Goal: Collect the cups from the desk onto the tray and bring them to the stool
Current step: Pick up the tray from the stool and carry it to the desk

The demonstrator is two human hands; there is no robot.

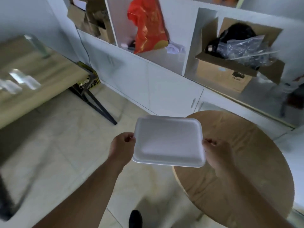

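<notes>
Foam tray (167, 142) sits empty and level between my left hand (122, 144) and right hand (217, 152), fingers pinched on opposite short edges, ready for the blurred cups (21, 81) on the counter (49, 68) far left.

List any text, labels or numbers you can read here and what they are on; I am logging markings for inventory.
Nothing is readable in this view.
Cardboard box: a dark printed mark and a small blue spot on its front, too blurred to read.
Red bag: gold print, too blurred to read.
Tray, held at its short sides by the left hand and right hand: plain white, no text.
</notes>
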